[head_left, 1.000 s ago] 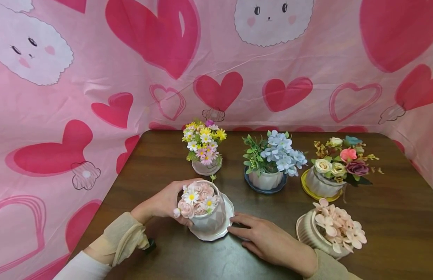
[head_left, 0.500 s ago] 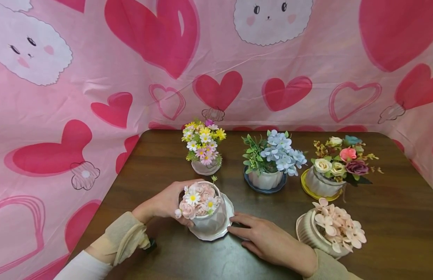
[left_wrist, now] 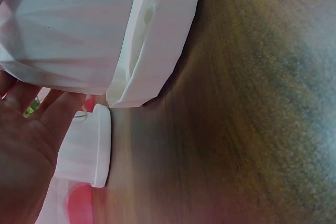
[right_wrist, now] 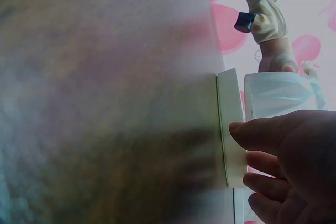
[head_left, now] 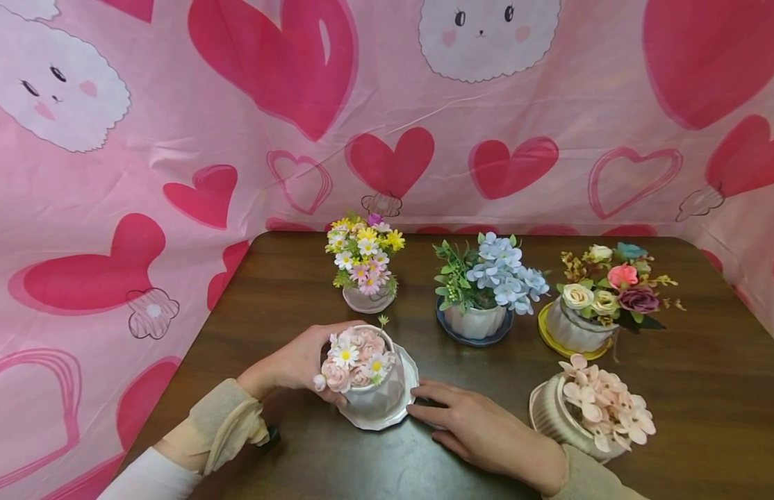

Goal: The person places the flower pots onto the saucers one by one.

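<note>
My left hand (head_left: 302, 361) grips the side of a white faceted flower pot (head_left: 368, 399) filled with pale pink roses and white daisies (head_left: 356, 357). Below the pot lies a white saucer (head_left: 404, 403) with an angular rim. A narrow gap shows between pot and saucer in the left wrist view, where the pot (left_wrist: 68, 30) tilts slightly against the saucer (left_wrist: 163, 45). From the right, my right hand (head_left: 474, 423) touches the saucer's rim with fairly straight fingertips. In the right wrist view its thumb lies against the saucer (right_wrist: 231, 98).
Behind stand a pot of yellow and pink daisies (head_left: 365, 260), a blue hydrangea pot (head_left: 477, 323) on a dark blue saucer, and a rose pot (head_left: 574, 330) on a yellow saucer. A ribbed cream pot (head_left: 558, 417) stands beside my right wrist. Pink cloth (head_left: 237, 125) surrounds the dark table (head_left: 287, 278).
The flower pot in my left hand has shifted very slightly to the right. My right hand and the saucer have stayed where they were.
</note>
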Motion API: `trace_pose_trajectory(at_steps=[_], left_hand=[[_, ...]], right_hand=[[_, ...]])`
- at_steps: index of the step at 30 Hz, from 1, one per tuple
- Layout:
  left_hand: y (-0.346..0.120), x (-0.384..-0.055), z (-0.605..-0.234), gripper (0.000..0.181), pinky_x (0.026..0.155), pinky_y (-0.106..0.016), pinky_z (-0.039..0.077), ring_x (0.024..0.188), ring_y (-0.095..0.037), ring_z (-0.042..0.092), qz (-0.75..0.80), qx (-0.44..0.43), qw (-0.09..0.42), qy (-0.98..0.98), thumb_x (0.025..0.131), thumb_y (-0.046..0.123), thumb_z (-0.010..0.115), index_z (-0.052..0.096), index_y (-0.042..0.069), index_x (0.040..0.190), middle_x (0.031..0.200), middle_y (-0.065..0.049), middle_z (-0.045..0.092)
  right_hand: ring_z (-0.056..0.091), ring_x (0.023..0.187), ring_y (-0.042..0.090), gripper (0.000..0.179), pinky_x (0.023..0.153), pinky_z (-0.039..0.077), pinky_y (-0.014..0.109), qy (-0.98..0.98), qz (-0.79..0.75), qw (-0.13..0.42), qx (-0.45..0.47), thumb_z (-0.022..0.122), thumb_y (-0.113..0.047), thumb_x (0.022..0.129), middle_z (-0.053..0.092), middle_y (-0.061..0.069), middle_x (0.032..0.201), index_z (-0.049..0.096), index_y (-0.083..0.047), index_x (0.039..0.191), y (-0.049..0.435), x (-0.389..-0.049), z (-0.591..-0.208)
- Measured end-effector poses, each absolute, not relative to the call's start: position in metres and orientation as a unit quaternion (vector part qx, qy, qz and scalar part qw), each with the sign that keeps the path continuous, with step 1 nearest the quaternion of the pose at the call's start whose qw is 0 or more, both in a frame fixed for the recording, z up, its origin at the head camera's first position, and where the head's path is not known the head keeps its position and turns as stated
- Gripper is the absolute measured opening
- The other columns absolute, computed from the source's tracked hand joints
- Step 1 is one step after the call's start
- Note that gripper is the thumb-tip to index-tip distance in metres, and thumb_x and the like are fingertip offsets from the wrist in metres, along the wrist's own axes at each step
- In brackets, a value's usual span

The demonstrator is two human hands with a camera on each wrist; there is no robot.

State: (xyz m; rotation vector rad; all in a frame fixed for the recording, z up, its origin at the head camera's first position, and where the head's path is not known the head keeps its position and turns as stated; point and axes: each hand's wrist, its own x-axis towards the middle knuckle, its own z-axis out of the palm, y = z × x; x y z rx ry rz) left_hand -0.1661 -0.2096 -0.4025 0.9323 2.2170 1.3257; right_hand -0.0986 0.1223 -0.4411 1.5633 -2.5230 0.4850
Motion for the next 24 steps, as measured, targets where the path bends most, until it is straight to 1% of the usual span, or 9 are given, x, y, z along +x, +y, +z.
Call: trace_pose_trajectory(at_steps=[7, 13, 17, 24], left_hand=[[-0.2072, -0.1669, -0.4033, 0.096, 0.106, -0.024, 0.043, 0.118, -0.014, 0.059, 0.466, 0.335, 0.193, 0.796, 0.059, 0.026, 0.096, 0.048, 0.026, 0.142, 0.134, 0.005, 0.062], [-0.2067, -0.1662, -0.4037, 0.1, 0.107, -0.024, 0.042, 0.118, -0.012, 0.059, 0.445, 0.332, 0.179, 0.812, 0.056, 0.031, 0.097, 0.047, 0.028, 0.142, 0.132, 0.007, 0.062], [-0.2069, -0.1661, -0.4047, 0.1, 0.107, -0.024, 0.041, 0.118, -0.012, 0.058, 0.438, 0.331, 0.174, 0.818, 0.056, 0.033, 0.097, 0.047, 0.029, 0.142, 0.132, 0.007, 0.062], [-0.2053, -0.1683, -0.4058, 0.099, 0.107, -0.024, 0.041, 0.117, -0.013, 0.058, 0.438, 0.326, 0.178, 0.819, 0.055, 0.035, 0.097, 0.049, 0.031, 0.14, 0.131, 0.009, 0.062]], right_hand=[[0.055, 0.131, 0.023, 0.046, 0.1, 0.052, 0.039, -0.837, 0.161, 0.069, 0.519, 0.071, -0.022, 0.088, 0.058, 0.003, 0.139, 0.061, -0.022, 0.133, 0.1226, -0.0989, -0.4416], [0.055, 0.13, 0.023, 0.046, 0.1, 0.052, 0.039, -0.834, 0.162, 0.075, 0.523, 0.072, -0.021, 0.087, 0.058, 0.003, 0.138, 0.062, -0.021, 0.133, 0.1222, -0.0992, -0.4425], [0.055, 0.13, 0.023, 0.046, 0.1, 0.052, 0.039, -0.833, 0.162, 0.073, 0.524, 0.072, -0.021, 0.088, 0.058, 0.003, 0.138, 0.062, -0.021, 0.133, 0.1219, -0.099, -0.4424], [0.056, 0.13, 0.022, 0.046, 0.1, 0.052, 0.038, -0.834, 0.162, 0.073, 0.522, 0.072, -0.021, 0.087, 0.059, 0.003, 0.138, 0.062, -0.021, 0.132, 0.1226, -0.0994, -0.4425]])
